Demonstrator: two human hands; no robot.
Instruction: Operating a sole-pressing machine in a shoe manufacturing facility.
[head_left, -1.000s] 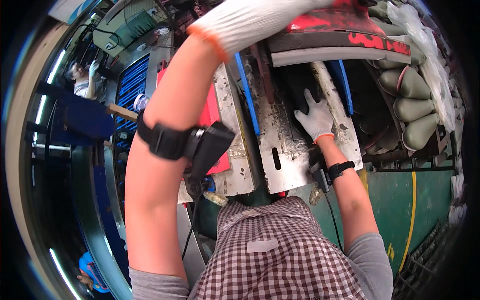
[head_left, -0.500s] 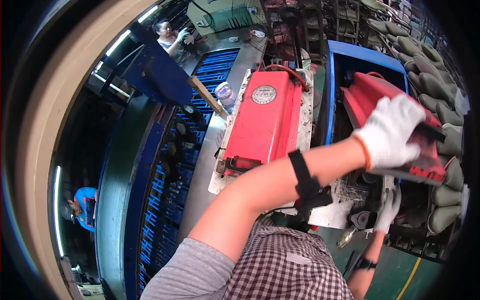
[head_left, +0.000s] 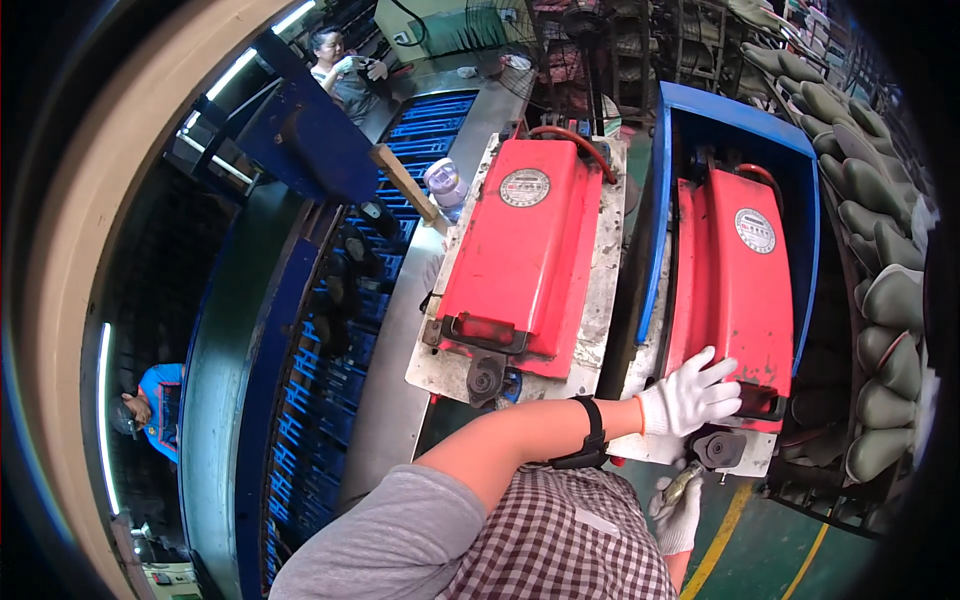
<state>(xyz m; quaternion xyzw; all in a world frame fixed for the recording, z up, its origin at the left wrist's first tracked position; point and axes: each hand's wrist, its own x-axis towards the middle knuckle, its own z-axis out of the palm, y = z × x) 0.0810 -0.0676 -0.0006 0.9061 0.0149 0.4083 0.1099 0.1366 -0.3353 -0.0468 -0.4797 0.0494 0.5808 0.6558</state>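
My left hand [head_left: 690,395], in a white glove, lies with fingers spread on the near end of the right red mould lid [head_left: 735,290], just beside its black handle [head_left: 765,400]. The lid lies flat inside a blue frame [head_left: 660,220]. A black band [head_left: 590,440] wraps my left forearm. My right hand [head_left: 680,515], also gloved, is low by my checked shirt and grips a small brass-coloured tool [head_left: 682,482]. A second red mould lid [head_left: 515,255] lies shut to the left on its grey plate [head_left: 440,375].
Rows of grey-green shoe lasts [head_left: 880,290] line the right side. A blue conveyor rack [head_left: 310,380] curves along the left, with a plastic bottle [head_left: 445,185] near its top. One person [head_left: 345,70] stands at the back and another in blue [head_left: 150,410] at the left.
The view has swung from the open grey mould plates to both red lids. My left hand has brought the right red lid down flat. My right hand has dropped from the plate to my waist.
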